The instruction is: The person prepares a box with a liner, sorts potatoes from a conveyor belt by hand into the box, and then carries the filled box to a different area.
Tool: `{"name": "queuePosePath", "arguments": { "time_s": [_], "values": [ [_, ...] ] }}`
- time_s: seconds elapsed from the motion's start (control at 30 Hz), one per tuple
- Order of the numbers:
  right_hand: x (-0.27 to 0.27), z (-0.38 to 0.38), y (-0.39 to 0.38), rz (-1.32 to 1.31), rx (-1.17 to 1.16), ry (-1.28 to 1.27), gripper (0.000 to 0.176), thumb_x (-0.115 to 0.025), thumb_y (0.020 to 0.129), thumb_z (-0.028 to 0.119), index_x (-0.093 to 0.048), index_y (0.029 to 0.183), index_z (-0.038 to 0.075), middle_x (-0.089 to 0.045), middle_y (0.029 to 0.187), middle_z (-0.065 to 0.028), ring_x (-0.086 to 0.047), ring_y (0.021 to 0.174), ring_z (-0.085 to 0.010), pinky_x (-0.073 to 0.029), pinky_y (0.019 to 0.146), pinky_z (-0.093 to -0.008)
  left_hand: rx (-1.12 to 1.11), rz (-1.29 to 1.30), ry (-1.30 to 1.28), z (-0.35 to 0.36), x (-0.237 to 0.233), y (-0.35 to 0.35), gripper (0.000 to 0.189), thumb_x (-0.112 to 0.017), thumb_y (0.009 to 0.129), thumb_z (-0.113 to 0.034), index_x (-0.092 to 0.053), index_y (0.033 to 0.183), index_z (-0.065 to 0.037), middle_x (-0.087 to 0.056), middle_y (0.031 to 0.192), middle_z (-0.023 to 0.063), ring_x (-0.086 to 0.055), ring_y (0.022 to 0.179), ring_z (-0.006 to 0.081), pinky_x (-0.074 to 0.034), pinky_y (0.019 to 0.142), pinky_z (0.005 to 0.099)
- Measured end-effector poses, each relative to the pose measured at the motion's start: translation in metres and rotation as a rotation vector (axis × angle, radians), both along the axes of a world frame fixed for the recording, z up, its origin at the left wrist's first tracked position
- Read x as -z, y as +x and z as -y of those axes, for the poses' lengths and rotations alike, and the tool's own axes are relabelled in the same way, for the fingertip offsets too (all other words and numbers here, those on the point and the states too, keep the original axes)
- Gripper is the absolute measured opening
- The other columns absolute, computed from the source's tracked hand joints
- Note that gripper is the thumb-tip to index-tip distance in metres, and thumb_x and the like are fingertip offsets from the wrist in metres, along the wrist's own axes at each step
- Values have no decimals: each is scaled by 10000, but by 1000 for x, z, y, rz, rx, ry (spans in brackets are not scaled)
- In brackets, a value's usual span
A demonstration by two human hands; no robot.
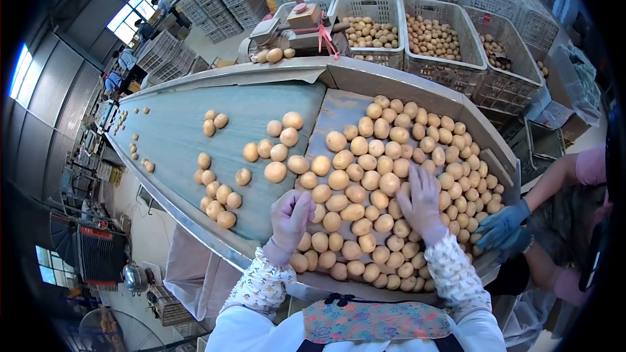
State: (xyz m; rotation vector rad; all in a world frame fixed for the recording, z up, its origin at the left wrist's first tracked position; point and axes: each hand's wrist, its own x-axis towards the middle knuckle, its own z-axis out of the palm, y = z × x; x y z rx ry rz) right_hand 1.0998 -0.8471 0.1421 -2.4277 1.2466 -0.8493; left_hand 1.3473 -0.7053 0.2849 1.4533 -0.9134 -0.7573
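Many round tan potatoes (353, 212) crowd the metal sorting tray (339, 107) in front of me. Over the tray's left edge, where it meets the green conveyor belt (261, 101), my left hand (291, 218) is closed with fingers curled; whatever it holds, if anything, is hidden. A potato shows right beside its thumb. My right hand (422, 202) lies on the pile with its fingers stretched out, touching potatoes. Both hands appear to wear thin pale lilac gloves below flowered sleeves.
A co-worker's blue-gloved hands (505, 228) reach into the tray's right edge. Behind the tray stand plastic crates (443, 68) of potatoes, with a motor unit (305, 18) beside them. A metal rim (176, 195) borders the belt. Other people are far left near stacked crates (225, 0).
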Motion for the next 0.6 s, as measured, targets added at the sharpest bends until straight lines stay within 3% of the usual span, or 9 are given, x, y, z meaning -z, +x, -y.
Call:
{"name": "queuePosePath", "arguments": {
  "time_s": [0.1,0.2,0.23,0.3,0.33,0.4,0.47,0.53,0.6],
  "values": [
    [-43,-78,-15,-259,-216,-1,763,-700,819,550,-528,1398,84,-379,1454,-351,-375,1366,-492,-242,1108,-687,0,-59,22,3,-1,5,302,-584,1030,-173,-589,761,-36,-562,630,-12,-464,539,42,-354,483,220],
    [-11,-96,-42,-167,-365,-30,808,-702,812,574,-501,1445,113,-340,1544,-263,-323,1425,-477,-214,1154,-655,-108,-44,105,8,-1,1,328,-564,1037,-208,-583,747,-57,-533,593,-28,-425,503,39,-317,465,219],
    [-9,-88,-49,-194,-246,-33,817,-707,819,553,-477,1468,113,-336,1551,-253,-309,1432,-481,-213,1162,-641,-140,-41,174,7,2,-1,341,-554,1040,-221,-579,737,-66,-522,579,-33,-409,486,38,-301,458,217],
    [-12,-78,-61,-182,-48,108,838,-712,824,538,-447,1501,122,-332,1556,-247,-299,1437,-480,-199,1169,-635,-61,362,82,6,6,4,384,-486,1071,-216,-538,714,-83,-466,542,-25,-377,452,59,-320,457,240],
    [-15,-89,-62,-121,25,243,847,-711,823,543,-440,1512,132,-332,1555,-250,-303,1436,-475,-187,1168,-642,-52,131,56,4,9,7,402,-463,1076,-206,-503,693,-90,-431,523,-29,-360,440,64,-331,459,240],
    [-31,-114,-66,-251,-224,208,833,-709,819,553,-453,1504,152,-357,1532,-253,-330,1415,-469,-189,1150,-663,-94,140,80,3,14,7,439,-459,1076,-211,-485,651,-106,-375,483,-32,-333,429,74,-356,475,242],
    [-22,-96,-72,-148,-313,147,779,-697,832,516,-483,1469,123,-433,1458,-249,-381,1370,-463,-221,1138,-650,-64,51,29,4,15,8,444,-501,1051,-182,-540,626,-61,-451,494,-37,-338,444,43,-271,454,220],
    [0,-68,-62,72,-90,107,738,-687,848,477,-507,1431,61,-456,1435,-251,-405,1346,-450,-257,1141,-594,-1,76,-83,9,21,9,444,-493,1052,-166,-531,622,-59,-438,483,-32,-382,471,54,-316,485,211],
    [-27,-27,-38,168,-61,60,717,-687,854,447,-504,1408,32,-471,1404,-248,-432,1313,-444,-301,1120,-563,-37,76,-21,3,26,15,337,-510,1049,-155,-632,775,-4,-483,530,-10,-445,521,65,-373,549,214]
  ]
}}
